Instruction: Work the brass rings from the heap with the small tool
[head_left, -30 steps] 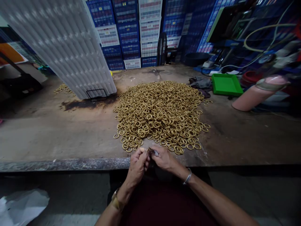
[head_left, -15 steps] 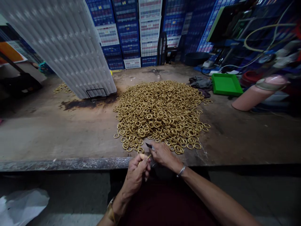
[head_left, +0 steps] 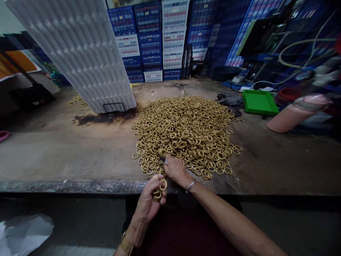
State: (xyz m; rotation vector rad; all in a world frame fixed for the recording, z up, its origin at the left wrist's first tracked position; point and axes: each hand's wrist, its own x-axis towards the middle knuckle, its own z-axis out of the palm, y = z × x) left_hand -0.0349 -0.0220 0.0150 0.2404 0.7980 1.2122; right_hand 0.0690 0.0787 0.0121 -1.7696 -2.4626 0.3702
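Note:
A big heap of brass rings (head_left: 186, 131) lies on the worn workbench (head_left: 66, 156) in front of me. My left hand (head_left: 149, 202) is at the bench's near edge, fingers closed around a few brass rings (head_left: 159, 189). My right hand (head_left: 174, 170) reaches onto the near edge of the heap, gripping a small dark blade-like tool (head_left: 163, 160) whose tip rests among the rings. A metal bangle sits on my right wrist.
A tall white ribbed panel (head_left: 80, 53) leans over the bench's back left, with a small ring pile (head_left: 76, 101) behind it. A green tray (head_left: 259, 102) and a pink cylinder (head_left: 295, 113) lie at the right. Blue and white crates (head_left: 165, 39) are stacked behind.
My hands have parted. The right hand moved forward with the tool onto the heap's edge. The left hand dropped back toward the bench edge, rings now showing in it.

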